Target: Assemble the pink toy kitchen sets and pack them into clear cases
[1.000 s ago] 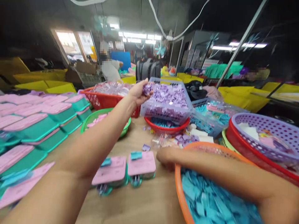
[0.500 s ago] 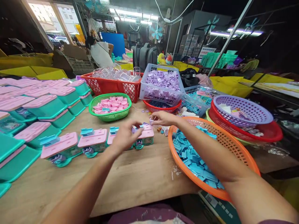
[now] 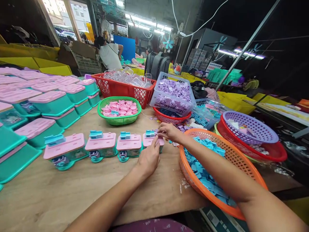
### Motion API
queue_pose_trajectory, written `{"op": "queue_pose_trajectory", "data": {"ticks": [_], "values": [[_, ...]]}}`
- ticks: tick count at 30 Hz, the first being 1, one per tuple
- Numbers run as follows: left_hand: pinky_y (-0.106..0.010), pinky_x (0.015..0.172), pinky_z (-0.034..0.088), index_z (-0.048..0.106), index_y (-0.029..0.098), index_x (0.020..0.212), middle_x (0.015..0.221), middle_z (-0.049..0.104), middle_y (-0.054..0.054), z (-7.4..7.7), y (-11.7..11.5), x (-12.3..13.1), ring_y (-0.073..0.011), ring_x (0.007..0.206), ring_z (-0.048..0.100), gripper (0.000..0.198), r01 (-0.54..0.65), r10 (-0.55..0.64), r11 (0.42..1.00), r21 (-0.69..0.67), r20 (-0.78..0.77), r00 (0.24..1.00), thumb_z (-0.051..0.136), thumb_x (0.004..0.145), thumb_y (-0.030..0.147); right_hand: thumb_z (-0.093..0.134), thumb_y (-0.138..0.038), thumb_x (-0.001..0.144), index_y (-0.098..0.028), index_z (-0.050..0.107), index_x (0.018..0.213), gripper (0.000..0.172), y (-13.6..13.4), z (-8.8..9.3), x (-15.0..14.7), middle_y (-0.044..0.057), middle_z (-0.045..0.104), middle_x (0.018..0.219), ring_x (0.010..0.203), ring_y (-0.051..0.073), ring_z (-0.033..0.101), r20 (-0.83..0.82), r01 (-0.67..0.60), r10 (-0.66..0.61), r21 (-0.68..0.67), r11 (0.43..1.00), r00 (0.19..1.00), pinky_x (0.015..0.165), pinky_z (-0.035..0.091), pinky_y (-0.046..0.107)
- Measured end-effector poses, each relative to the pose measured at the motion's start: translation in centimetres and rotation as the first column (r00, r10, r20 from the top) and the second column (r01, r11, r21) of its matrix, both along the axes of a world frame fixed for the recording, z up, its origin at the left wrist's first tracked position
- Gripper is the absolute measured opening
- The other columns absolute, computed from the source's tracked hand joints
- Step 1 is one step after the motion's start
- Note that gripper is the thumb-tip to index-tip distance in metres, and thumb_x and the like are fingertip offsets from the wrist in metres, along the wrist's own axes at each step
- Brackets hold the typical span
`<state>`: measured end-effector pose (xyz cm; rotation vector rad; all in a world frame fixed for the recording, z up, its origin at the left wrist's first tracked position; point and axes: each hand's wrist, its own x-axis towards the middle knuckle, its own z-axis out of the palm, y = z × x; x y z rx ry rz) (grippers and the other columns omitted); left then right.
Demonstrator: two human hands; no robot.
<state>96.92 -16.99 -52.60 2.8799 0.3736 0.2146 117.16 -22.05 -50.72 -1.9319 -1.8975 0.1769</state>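
A row of teal plastic boxes with pink lids stands on the wooden table, each with a light blue clip piece on its lid. My left hand (image 3: 149,159) is closed against the front of the rightmost box (image 3: 147,141), its index finger reaching onto the lid. At that lid's right end, my right hand (image 3: 169,131) pinches a small purple plastic piece (image 3: 156,131), mostly hidden by the fingers. The fingertips of both hands are close together there. To the left along the row are another pink-lidded box (image 3: 129,145) and further ones like it.
An orange basket (image 3: 251,174) of blue pieces sits under my right forearm. Behind are a green basket (image 3: 118,120) of pink pieces, a clear crate (image 3: 166,104) of purple pieces and a red crate (image 3: 108,88). Stacked pink-lidded boxes (image 3: 51,101) fill the left side. A person (image 3: 109,54) sits farther back.
My left hand has moved right and turned so its fingers meet the rightmost box's front and lid. The right hand stays at the lid's right end. The view has shifted slightly.
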Motion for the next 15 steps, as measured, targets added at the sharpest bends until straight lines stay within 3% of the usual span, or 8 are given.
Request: {"op": "queue_pose_trajectory", "data": {"ticks": [3,8,12,15], "values": [[-0.039,0.074,0.06,0.047,0.013,0.131,0.156,0.03,-0.02,-0.2,0.0,0.3,-0.0286,0.099,0.069,0.049,-0.012,0.013,0.999,0.049,-0.01,1.0,0.053,0.082,0.012,0.06,-0.02,0.091,-0.012,0.071,0.092,0.014,-0.4,-0.7,0.1,0.011,0.063,0.101,0.087,0.016,0.061,0.198,-0.074,0.07,0.014,0.997,0.978,0.076,0.049,0.027],[-0.039,0.077,0.06,0.042,0.009,0.135,0.154,0.033,-0.023,-0.6,-0.2,0.7,-0.0285,0.105,0.068,0.053,-0.016,0.017,1.0,0.012,-0.024,1.0,0.049,0.083,0.01,0.05,-0.014,0.094,-0.012,0.067,0.096,0.017,-0.9,-0.9,-1.3,0.01,0.062,0.1,0.08,0.015,0.057,0.444,-0.05,0.072,-0.061,0.997,0.893,0.068,0.045,0.025],[-0.041,0.082,0.059,0.044,0.01,0.134,0.152,0.036,-0.023,-0.5,-0.2,1.2,-0.0298,0.106,0.067,0.052,-0.036,0.033,0.998,-0.056,-0.039,0.999,0.05,0.083,0.009,0.05,-0.012,0.093,-0.011,0.066,0.096,0.016,-1.1,-0.9,-2.2,0.012,0.06,0.099,0.081,0.018,0.056,0.446,-0.05,0.078,-0.074,0.996,0.892,0.069,0.045,0.028],[-0.042,0.089,0.056,0.052,0.015,0.127,0.144,0.046,-0.018,-0.2,0.3,0.7,-0.0297,0.11,0.064,0.045,0.001,0.022,0.972,-0.235,0.098,0.995,0.056,0.082,0.013,0.049,-0.015,0.094,-0.013,0.066,0.098,0.017,-1.5,-0.5,-2.1,0.014,0.061,0.104,0.082,0.019,0.059,0.4,-0.001,0.032,-0.076,0.997,0.916,0.069,0.047,0.029]]}}
